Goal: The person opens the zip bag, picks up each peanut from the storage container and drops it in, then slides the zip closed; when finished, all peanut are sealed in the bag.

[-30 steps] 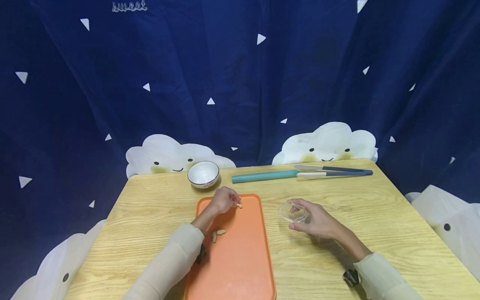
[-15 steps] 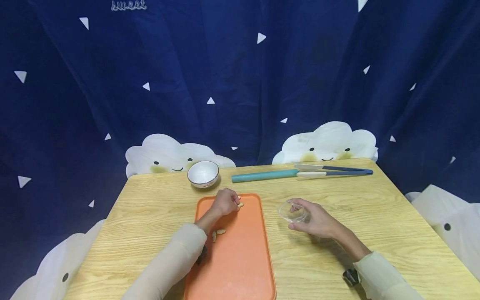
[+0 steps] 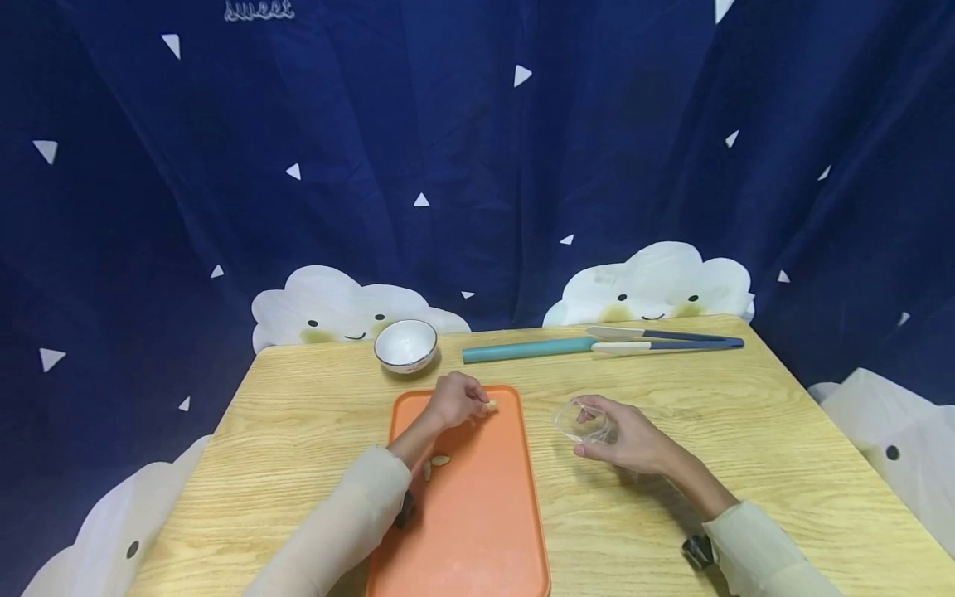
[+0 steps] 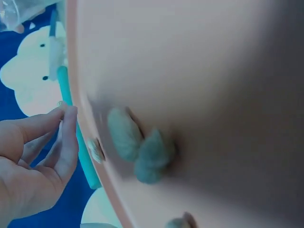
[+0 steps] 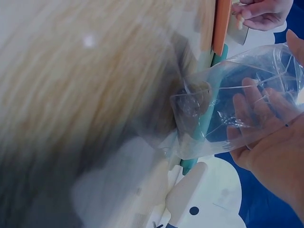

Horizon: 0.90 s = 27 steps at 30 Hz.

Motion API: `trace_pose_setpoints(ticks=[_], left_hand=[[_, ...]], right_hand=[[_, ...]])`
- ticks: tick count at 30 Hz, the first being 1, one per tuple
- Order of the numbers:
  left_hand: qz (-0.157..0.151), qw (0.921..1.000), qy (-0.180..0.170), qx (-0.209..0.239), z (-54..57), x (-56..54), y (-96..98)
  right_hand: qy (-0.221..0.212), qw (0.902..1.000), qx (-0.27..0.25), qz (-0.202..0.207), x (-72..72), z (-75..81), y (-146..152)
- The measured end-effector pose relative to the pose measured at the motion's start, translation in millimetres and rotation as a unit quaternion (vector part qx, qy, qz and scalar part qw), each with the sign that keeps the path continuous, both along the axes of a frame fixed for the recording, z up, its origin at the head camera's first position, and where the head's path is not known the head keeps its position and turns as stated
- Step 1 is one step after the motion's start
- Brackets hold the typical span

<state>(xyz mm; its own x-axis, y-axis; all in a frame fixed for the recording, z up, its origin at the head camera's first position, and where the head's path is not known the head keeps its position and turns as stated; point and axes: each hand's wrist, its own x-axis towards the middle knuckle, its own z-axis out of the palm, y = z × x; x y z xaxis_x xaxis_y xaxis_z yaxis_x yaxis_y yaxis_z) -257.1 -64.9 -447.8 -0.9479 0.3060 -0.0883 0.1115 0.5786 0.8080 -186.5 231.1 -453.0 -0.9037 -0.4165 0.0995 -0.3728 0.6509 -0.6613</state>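
Over the far end of the orange tray (image 3: 485, 514), my left hand (image 3: 457, 400) pinches a peanut (image 3: 490, 405) between thumb and fingertips; the right wrist view shows this peanut (image 5: 240, 21) clear of the tray. Two more peanuts (image 3: 440, 460) lie near the tray's left side, close to my forearm. The left wrist view adds a peanut (image 4: 96, 150) by the tray's rim and part of another at the bottom edge. Right of the tray, my right hand (image 3: 627, 435) holds a clear plastic bag (image 5: 197, 107) with fingers curled round it, its mouth (image 3: 580, 421) spread round.
Behind the tray stands a white bowl (image 3: 406, 344) with a dark rim. A teal bar (image 3: 528, 350) and blue-handled tongs (image 3: 671, 342) with pale tips lie along the wooden table's (image 3: 298, 431) back edge. A dark blue curtain (image 3: 477, 149) hangs behind.
My left hand has shifted slightly right at the tray's far end, and the peanut in its fingertips now sticks out to the right. My right hand and the bag stay in place.
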Motion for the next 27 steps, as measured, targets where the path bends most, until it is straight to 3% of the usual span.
trace_pose_setpoints(ticks=[7, 14, 20, 27], left_hand=[[-0.007, 0.9981, 0.059, 0.015, 13.3, 9.4, 8.8], [-0.019, 0.993, 0.092, 0.072, 26.6, 20.5, 24.8], [-0.021, 0.9901, 0.08, 0.113, 33.7, 30.2, 39.5], [-0.029, 0.9899, 0.066, 0.122, 35.9, 39.6, 57.6]], right_hand=[[-0.003, 1.0, -0.004, 0.0, 0.7, 0.5, 0], [0.0, 1.0, -0.004, -0.002, 0.3, 0.2, 0], [0.0, 1.0, -0.003, -0.004, -0.8, -1.4, 0], [0.002, 1.0, -0.003, -0.003, -0.8, -0.3, -1]])
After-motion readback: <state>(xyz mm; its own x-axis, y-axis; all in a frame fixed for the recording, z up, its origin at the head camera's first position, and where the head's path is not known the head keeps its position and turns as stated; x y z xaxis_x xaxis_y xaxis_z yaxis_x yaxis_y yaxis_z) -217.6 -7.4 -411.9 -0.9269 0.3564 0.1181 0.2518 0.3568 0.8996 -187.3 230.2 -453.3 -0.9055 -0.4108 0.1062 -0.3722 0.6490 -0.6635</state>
